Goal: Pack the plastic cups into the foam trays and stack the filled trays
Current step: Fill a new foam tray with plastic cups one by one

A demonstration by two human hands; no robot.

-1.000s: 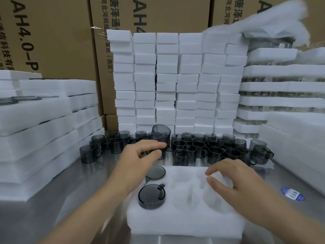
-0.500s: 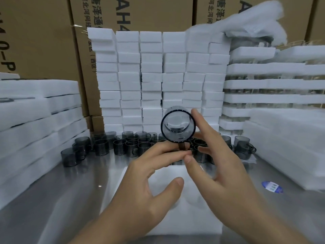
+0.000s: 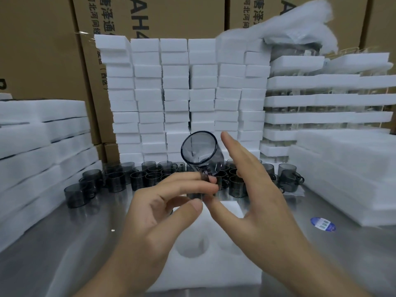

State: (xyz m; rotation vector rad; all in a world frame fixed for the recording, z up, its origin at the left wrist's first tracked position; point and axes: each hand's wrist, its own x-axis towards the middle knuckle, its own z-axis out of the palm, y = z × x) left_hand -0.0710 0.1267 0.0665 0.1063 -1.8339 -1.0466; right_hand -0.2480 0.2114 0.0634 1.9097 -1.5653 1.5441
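0.5 s on: cup (image 3: 199, 151) tilted, mouth turned leftward.
Left hand (image 3: 162, 211) pinched its handle; right hand (image 3: 257, 194) flat, fingers straight, beside it. Foam tray (image 3: 214, 273) on steel table (image 3: 64, 243); cartons (image 3: 42, 50) far behind.

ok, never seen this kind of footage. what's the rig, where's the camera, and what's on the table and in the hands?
No robot here: these are a person's two bare hands, filmed by one wide-angle camera worn on the head, looking forward and down. The left hand pinches a smoky plastic cup by its handle, tilted with the mouth towards the camera. The right hand is open beside it; whether it touches is unclear. Below lies a white foam tray with round pockets, on a steel table. Behind stand loose cups, foam blocks and cardboard boxes.
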